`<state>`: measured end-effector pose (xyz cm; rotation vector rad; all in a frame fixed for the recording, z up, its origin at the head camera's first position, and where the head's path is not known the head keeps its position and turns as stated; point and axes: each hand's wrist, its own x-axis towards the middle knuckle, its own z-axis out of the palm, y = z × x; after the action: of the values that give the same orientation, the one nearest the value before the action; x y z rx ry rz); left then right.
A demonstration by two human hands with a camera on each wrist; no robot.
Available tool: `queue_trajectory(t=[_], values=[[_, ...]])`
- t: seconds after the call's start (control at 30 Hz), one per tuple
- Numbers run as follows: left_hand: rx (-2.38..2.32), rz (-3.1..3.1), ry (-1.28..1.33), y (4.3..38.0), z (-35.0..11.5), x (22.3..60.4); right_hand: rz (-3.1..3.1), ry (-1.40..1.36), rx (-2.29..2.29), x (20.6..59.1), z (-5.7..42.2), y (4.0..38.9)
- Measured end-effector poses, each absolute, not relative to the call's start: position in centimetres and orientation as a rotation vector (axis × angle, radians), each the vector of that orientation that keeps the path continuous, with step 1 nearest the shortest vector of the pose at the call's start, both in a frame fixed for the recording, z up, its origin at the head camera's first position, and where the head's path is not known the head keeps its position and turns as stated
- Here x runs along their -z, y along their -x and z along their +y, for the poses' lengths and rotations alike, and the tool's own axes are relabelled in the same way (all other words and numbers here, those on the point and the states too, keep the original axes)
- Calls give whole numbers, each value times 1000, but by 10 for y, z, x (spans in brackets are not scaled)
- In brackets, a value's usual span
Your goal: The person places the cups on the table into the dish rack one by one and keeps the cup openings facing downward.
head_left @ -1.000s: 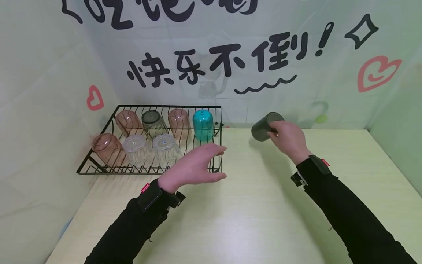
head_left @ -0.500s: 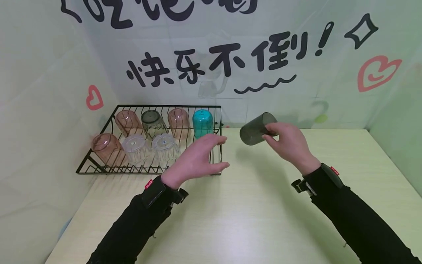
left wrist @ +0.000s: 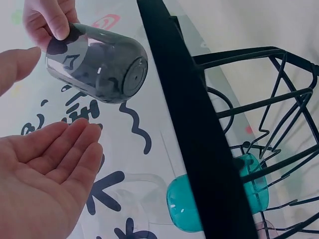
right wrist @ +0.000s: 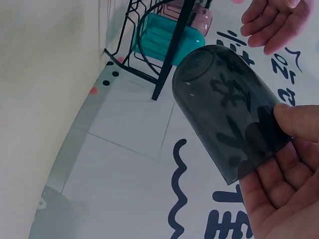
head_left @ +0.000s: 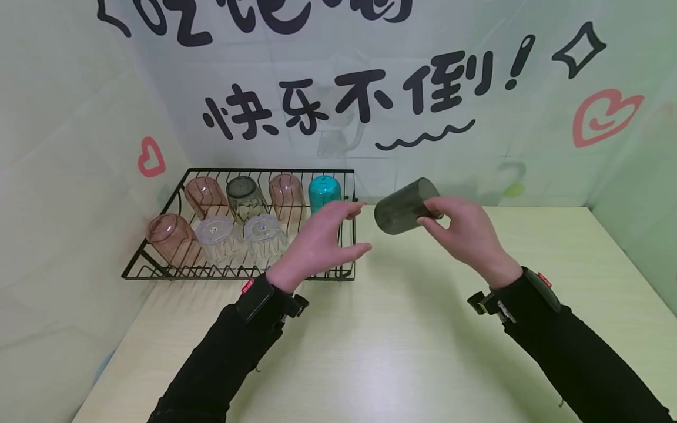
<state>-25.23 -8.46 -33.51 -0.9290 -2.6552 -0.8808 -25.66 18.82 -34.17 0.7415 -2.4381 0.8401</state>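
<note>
My right hand [head_left: 468,238] pinches a dark grey see-through cup [head_left: 400,207] near its rim, thumb on one side and fingers on the other. The cup is tilted above the table, its base turned left toward my other hand; the right wrist view shows that rounded base [right wrist: 197,67] up close. My left hand [head_left: 317,244] is raised in front of the right part of the black wire rack [head_left: 346,276], thumb and fingers spread apart and holding nothing. In the left wrist view the cup [left wrist: 99,64] appears just beyond my left fingertips. A turquoise cup [head_left: 324,191] stands upside down in the rack behind this hand.
More upside-down cups fill the rack: pink ones [head_left: 171,235], clear ones [head_left: 215,235] and a grey one [head_left: 245,197]. The pale wooden table [head_left: 370,352] meets a cloth-covered wall [head_left: 370,170] with black lettering behind and at the sides.
My right hand has carried the grey cup left toward my left hand, tipping it further sideways. My left hand has risen slightly and shifted a little to the right, still spread.
</note>
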Motion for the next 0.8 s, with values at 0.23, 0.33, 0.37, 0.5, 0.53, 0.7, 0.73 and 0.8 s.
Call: queue_trajectory(t=[0.23,0.33,0.37,0.5,0.53,0.7,0.73,0.8], values=[[898,-2660,879,256,-83,332,-2411,-751,-972,338,183,251],[901,-2678,851,257,-82,331,-2412,-736,-1039,337,182,249],[903,-2681,844,257,-82,332,-2414,-726,-1061,337,182,249],[935,-2683,818,258,-81,332,-2428,-689,-1129,336,181,246],[950,-2681,813,258,-80,332,-2430,-686,-1146,336,180,245],[1059,-2655,802,259,-78,331,-2425,-675,-1259,334,177,242],[1075,-2649,802,259,-78,331,-2426,-666,-1289,334,177,241],[1104,-2643,796,259,-77,330,-2428,-644,-1360,333,176,240]])
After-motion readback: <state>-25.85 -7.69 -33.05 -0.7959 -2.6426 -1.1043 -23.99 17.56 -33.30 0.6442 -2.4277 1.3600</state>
